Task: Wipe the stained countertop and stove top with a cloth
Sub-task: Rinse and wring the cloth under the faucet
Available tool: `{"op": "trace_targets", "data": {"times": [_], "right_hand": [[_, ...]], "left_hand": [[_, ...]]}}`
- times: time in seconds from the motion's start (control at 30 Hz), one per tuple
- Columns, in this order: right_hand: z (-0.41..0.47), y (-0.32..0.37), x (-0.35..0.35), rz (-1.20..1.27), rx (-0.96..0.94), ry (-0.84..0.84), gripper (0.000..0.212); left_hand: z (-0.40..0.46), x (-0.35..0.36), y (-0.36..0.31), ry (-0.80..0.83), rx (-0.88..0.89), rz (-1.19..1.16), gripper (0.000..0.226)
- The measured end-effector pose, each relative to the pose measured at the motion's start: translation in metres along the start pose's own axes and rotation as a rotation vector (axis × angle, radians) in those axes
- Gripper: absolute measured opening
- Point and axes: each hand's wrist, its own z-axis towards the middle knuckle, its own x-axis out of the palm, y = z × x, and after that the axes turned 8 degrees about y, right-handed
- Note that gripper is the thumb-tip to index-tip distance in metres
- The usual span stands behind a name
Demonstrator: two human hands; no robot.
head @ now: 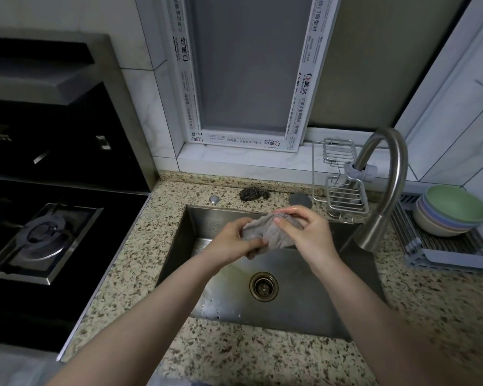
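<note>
Cloth (271, 232) bunched lengthwise left to right over sink (290, 316), left hand (232, 240), right hand (304, 232) both gripping its ends

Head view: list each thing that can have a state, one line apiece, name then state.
cloth: bunched, held over the sink by both hands
left hand: gripping the cloth
right hand: gripping the cloth
faucet: no water visibly running
sink: wet, holds no dishes, drain unplugged
bowls: stacked upright on the drying mat
stove burner: no flame showing
steel scourer: lying on the countertop behind the sink
</note>
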Motion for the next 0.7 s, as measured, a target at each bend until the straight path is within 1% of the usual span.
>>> {"op": "trace_targets", "data": {"times": [0.07, 0.13, 0.23, 0.4, 0.47, 0.53, 0.63, 0.7], "right_hand": [[0.001, 0.001, 0.004, -0.016, -0.014, -0.048, 0.030], [0.003, 0.000, 0.006, -0.086, -0.055, -0.114, 0.035], [0.004, 0.000, 0.006, -0.148, -0.093, -0.156, 0.040], [0.000, 0.000, 0.014, -0.176, -0.099, -0.184, 0.035], [0.000, 0.000, 0.019, -0.188, -0.088, -0.206, 0.037], [0.001, -0.001, 0.024, -0.164, -0.075, -0.223, 0.039], [0.000, 0.001, 0.032, -0.042, 0.002, -0.220, 0.035], [-0.001, 0.000, 0.036, 0.014, 0.046, -0.251, 0.034]], "left_hand": [[0.001, -0.009, 0.000, -0.007, 0.005, -0.008, 0.020], [0.002, -0.020, 0.002, -0.019, 0.029, 0.006, 0.016], [0.001, -0.029, 0.001, -0.023, 0.046, 0.028, 0.015], [0.002, -0.037, -0.002, -0.008, 0.028, 0.042, 0.019], [0.002, -0.040, -0.002, -0.012, 0.009, -0.016, 0.018], [0.001, -0.041, -0.006, -0.003, -0.016, -0.123, 0.017], [0.002, -0.043, -0.011, 0.016, -0.025, -0.258, 0.022], [0.000, -0.047, -0.015, 0.026, -0.047, -0.306, 0.023]]}}
